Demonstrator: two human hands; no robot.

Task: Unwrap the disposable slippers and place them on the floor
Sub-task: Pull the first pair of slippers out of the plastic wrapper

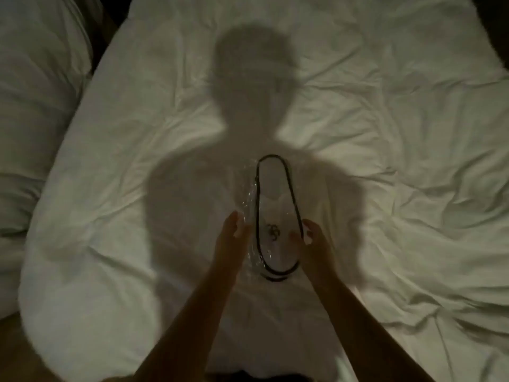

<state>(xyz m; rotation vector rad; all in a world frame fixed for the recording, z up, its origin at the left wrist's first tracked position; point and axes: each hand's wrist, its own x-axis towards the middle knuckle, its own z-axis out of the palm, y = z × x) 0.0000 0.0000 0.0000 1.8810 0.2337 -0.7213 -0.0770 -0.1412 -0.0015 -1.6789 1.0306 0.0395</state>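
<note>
Because the light is low and my own shadow [248,150] falls right across the wrapped slippers [275,213], the likeliest slip is that I misjudge where the clear plastic wrapper [246,199] ends — it shows only as a few glints along the pack's left edge and near its bottom. If I tug at the wrong spot, I'd guess the film will stretch rather than tear, or the pack will skid over the soft white duvet [385,161], which gives no firm backing.

The pack lies flat on that duvet, in the middle of the bed, lengthwise away from me. My left hand [230,238] sits just beside the pack's left edge, fingers loosely spread and touching or nearly touching the film; I can't tell whether it has caught any. My right hand [311,235] is at the right edge, thumb and fingers curled in a pinch on the dark trim or the film over it — which of the two, I can't say.

The wrapper is the only container here. Inside it are white slippers with dark piping and a small dark emblem [272,231]; a second dark rim peeks out below the top one, so I judge two stacked. Still sealed, as far as I can see. A pillow [33,78] lies well left of the pack.
</note>
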